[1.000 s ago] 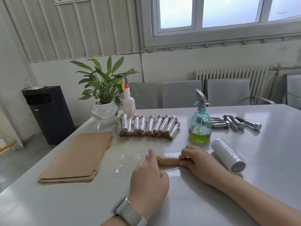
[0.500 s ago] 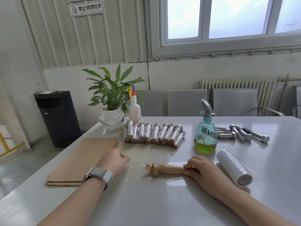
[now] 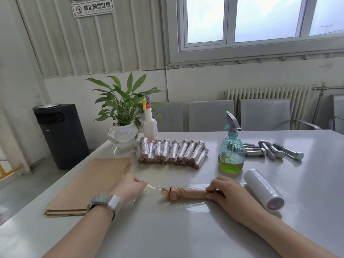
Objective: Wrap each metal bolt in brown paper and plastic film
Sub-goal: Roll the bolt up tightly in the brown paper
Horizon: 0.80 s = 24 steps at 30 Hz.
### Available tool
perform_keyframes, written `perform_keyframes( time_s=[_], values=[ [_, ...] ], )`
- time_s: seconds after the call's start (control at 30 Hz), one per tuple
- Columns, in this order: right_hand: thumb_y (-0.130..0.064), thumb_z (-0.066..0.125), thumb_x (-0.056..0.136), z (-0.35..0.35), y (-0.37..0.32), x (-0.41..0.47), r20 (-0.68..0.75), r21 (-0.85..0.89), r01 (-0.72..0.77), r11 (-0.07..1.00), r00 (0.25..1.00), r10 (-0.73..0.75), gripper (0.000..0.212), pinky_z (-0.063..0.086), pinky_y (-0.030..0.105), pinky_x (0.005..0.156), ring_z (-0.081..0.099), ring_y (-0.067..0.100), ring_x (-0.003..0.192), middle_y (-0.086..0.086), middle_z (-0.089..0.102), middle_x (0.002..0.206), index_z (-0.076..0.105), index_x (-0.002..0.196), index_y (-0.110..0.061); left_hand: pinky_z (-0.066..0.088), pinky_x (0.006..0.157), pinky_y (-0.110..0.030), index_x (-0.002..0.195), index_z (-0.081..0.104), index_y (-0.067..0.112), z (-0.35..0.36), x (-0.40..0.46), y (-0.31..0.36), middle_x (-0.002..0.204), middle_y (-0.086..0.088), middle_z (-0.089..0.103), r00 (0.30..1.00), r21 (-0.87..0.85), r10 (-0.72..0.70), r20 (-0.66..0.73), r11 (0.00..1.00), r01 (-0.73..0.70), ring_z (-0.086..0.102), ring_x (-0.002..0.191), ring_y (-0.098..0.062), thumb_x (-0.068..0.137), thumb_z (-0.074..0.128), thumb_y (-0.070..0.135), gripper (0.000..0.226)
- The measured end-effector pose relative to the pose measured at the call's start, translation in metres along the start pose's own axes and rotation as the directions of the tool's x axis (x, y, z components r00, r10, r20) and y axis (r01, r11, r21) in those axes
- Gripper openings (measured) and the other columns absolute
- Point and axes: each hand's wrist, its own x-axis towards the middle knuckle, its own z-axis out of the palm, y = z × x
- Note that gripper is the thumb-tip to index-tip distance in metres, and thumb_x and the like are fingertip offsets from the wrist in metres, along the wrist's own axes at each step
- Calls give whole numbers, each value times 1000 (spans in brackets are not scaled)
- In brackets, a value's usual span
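A potted plant [image 3: 123, 108], white spray bottle [image 3: 150, 123] and teal spray bottle [image 3: 231, 151] stand on the tabletop [image 3: 167, 229]; a black bin [image 3: 60, 135] stands beside it.

My right hand [image 3: 226, 192] pinches the three-o'clock end of the paper-wrapped bolt [image 3: 186, 192] lying on a sheet of plastic film [image 3: 186, 206] on the table [image 3: 167, 235]. My left hand [image 3: 128, 187], at nine o'clock from the bolt, pinches the film's edge taut. At twelve o'clock lies a row of wrapped bolts [image 3: 172, 152]; bare bolts [image 3: 273, 150] lie at two o'clock behind the spray bottle [image 3: 231, 148]. The film roll [image 3: 263, 189] sits at three, the brown paper stack [image 3: 93, 185] at nine.
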Motion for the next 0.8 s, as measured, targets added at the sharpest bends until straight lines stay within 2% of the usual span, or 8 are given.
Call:
perform_keyframes(
  time_s=[0.1,0.2,0.33,0.4,0.53,0.7,0.8],
  values=[
    [-27,69,88,0,1,0,7,-6,-1,1000,1000,1,4,41,16,77,51,3,86,-15,56,90,68,90,-24,34,56,-26,65,52,20,4,1,-2,66,-1,55,997,14,-2,-72,1000,3,48,57,-20,93,58,32,32],
    [-27,69,88,0,2,2,12,-11,-5,1000,1000,5,5,42,18,80,53,4,88,-12,58,92,69,91,-22,34,58,-28,65,46,20,8,0,-2,67,2,52,992,49,0,-128,999,7,50,63,-19,98,50,35,37],
    [-27,68,89,-1,3,2,25,-20,-14,1000,1000,14,5,40,13,78,51,1,87,-14,57,92,69,92,-23,38,69,-31,82,50,22,12,-2,-1,92,0,62,989,59,14,-146,998,-5,57,86,-22,101,42,36,25],
    [-27,68,89,-4,4,2,25,-30,-21,999,999,21,5,38,10,76,51,1,87,-15,57,92,69,92,-24,39,72,-31,88,49,22,12,-3,-1,96,2,60,986,50,16,-165,999,-8,56,91,-22,101,41,37,21],
    [-28,68,89,-7,6,2,31,-47,-37,998,999,39,5,36,8,75,51,-1,87,-19,54,91,68,94,-26,35,69,-30,83,47,22,12,-6,1,84,6,53,980,-4,37,-198,999,-39,51,83,-19,101,44,34,22],
    [-28,68,89,-9,7,3,46,-42,-43,998,998,45,6,41,16,80,52,1,90,-18,55,92,69,95,-25,36,49,-25,81,52,18,-2,-8,10,72,1,58,979,-108,69,-193,990,-91,52,57,-13,99,49,33,23],
    [-28,68,89,-10,8,3,53,-30,-52,998,997,54,6,43,19,82,51,1,90,-18,55,92,69,95,-26,34,40,-19,85,55,13,-8,-7,28,61,1,52,986,-256,68,-154,961,-106,43,46,-13,99,50,30,23]
  ],
)
